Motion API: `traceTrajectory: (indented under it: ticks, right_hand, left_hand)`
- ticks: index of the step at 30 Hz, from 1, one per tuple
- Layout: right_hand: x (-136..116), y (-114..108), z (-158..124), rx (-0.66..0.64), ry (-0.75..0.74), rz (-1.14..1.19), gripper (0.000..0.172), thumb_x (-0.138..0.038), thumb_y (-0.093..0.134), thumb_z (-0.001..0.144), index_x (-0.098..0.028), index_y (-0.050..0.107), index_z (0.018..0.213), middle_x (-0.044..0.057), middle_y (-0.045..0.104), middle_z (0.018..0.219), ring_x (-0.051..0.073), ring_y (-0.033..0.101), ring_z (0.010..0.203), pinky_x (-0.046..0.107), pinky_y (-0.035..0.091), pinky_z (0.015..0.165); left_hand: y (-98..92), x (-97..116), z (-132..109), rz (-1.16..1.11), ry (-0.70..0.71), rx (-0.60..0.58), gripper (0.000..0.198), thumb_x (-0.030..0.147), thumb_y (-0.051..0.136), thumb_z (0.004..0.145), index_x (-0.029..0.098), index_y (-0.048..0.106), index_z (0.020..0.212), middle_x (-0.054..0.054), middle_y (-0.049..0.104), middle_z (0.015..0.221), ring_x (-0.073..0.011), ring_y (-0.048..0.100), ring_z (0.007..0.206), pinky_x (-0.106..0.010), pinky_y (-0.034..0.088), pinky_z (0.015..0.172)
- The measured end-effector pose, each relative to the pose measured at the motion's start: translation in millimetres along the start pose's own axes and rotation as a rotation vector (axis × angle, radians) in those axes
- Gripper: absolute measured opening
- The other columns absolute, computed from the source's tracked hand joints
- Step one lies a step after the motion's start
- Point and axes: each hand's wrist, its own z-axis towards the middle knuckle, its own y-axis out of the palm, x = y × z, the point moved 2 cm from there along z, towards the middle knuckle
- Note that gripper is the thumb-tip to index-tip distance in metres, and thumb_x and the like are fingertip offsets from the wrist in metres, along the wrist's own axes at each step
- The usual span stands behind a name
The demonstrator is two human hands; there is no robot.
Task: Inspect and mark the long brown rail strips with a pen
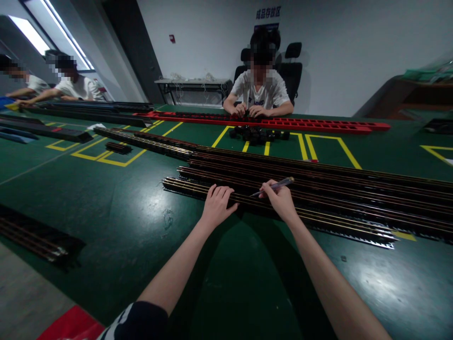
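Note:
Long dark rails with copper-coloured strips [329, 217] lie side by side across the green table [134, 236]. On the nearest rail rests my left hand [218, 203], its fingers bent over the far edge and the thumb apart, pointing right. To its right, my right hand [280, 198] is closed around a slim pen-like tool [279, 184]. The tool slants, with its thin tip down at the nearest rail between my two hands. Whether the tip touches the rail is too small to tell.
Another dark rail bundle [35, 236] lies at the left edge. Beyond the rails are a short dark piece [119, 148], black parts [255, 134] and a red rail [318, 124]. A person [260, 89] works opposite; two more sit at the far left.

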Motion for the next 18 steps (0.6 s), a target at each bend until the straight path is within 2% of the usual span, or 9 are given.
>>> traceTrajectory:
  ticks: [18]
  right_hand:
    - [2.2,-3.5,1.8,0.013,-0.004,0.014,0.032,-0.048,0.053,0.082,-0.022,0.059,0.065,0.002,0.067,0.056,0.020,0.064,0.062,0.032,0.047,0.070]
  left_hand:
    - [-1.7,0.1,0.1,0.029,-0.067,0.030,0.028,0.031,0.056,0.082,0.017,0.061,0.106,-0.009,0.068,0.108,-0.0268,0.060,0.105,-0.049,0.033,0.107]
